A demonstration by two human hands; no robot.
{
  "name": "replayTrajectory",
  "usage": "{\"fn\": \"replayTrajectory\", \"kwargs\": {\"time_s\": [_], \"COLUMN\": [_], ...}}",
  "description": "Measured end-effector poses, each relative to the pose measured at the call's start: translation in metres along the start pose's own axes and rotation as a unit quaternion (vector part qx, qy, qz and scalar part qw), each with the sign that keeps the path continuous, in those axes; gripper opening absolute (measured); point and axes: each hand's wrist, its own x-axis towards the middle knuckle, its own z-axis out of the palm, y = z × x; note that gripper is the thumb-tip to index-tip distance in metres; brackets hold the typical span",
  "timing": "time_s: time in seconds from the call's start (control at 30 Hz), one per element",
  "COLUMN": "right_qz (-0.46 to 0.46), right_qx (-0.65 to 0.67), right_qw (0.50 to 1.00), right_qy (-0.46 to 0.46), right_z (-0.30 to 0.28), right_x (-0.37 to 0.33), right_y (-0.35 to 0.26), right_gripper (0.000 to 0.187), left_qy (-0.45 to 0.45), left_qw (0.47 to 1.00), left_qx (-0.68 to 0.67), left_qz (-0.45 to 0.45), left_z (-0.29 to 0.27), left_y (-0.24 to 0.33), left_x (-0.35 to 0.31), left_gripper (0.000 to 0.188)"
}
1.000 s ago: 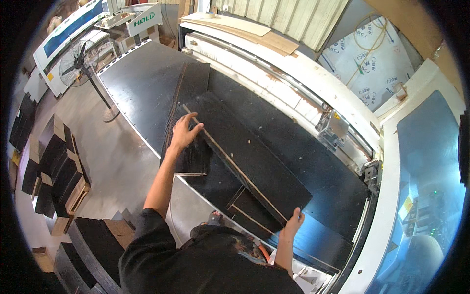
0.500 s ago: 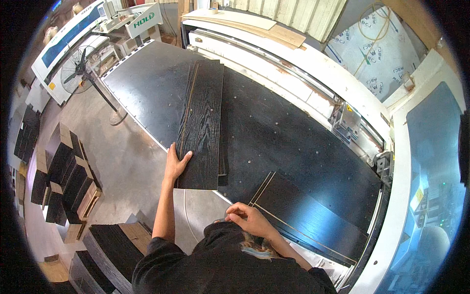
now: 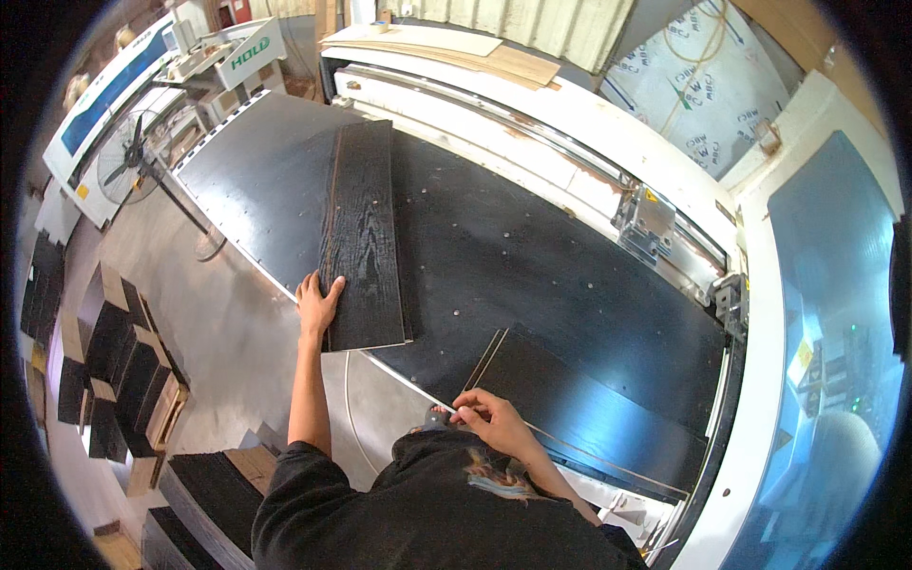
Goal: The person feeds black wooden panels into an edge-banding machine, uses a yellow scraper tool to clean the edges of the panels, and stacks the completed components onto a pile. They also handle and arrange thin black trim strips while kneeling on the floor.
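A long black wood-grain panel lies on the dark machine table, slanting away from me. Another board's edge peeks out along its right side and near corner. My left hand is at the panel's left edge near its near end, thumb on the top face and fingers spread along the edge. Over the table's front edge, my right hand has its fingers curled in toward the thumb; what they hold, if anything, is hidden. Just beyond it lies a dark panel with pale lines along its edges.
White machine framing runs along the table's back, with thin boards on top. A metal carriage and a blue-windowed cover stand right. At left are a floor fan and stacked dark panels on a pallet.
The wood-grain panel now lies nearly flush over the board beneath, which showed more before. My left hand's fingers have come up along the edge. The whole view has shifted slightly.
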Motion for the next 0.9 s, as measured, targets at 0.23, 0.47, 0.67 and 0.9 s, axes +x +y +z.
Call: {"fn": "replayTrajectory", "kwargs": {"time_s": [0.23,0.47,0.67,0.9], "right_qz": [-0.017,-0.034,-0.012,0.174], "right_qx": [0.003,-0.084,-0.212,-0.363], "right_qw": [0.996,0.972,0.905,0.843], "right_qy": [0.086,0.217,0.369,0.357], "right_z": [-0.026,-0.058,-0.093,-0.075], "right_x": [-0.022,-0.061,-0.143,-0.230], "right_y": [0.014,0.031,0.058,0.127], "right_gripper": [0.023,0.022,0.031,0.062], "left_qy": [-0.004,-0.016,-0.016,0.011], "left_qw": [0.999,1.000,0.999,0.997], "left_qx": [0.030,-0.002,-0.020,0.068], "left_qz": [-0.010,0.026,0.038,0.044], "left_z": [-0.001,0.005,0.004,0.017], "left_y": [0.005,0.015,-0.013,0.009], "left_x": [0.006,0.010,0.013,0.023], "left_gripper": [0.081,0.075,0.084,0.097]}}
